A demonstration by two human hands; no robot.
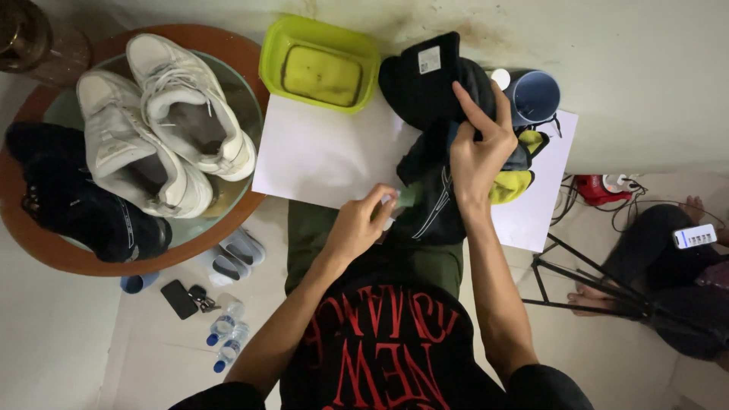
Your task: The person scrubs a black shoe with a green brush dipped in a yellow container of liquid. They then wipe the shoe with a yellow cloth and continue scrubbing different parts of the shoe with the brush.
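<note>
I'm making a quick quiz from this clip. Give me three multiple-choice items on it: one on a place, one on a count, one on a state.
1. Where does the green tub sit?
A. at the white sheet's far edge
B. on the round table
C. on the floor

2. How many white sneakers lie on the round table?
A. one
B. two
C. four

3. What is the right hand doing?
A. resting flat and empty
B. gripping the black shoe
C. holding a phone

Answers: 1 A, the tub lies past the sheet; 2 B, a pair lies side by side; 3 B, its fingers close on the shoe.
</note>
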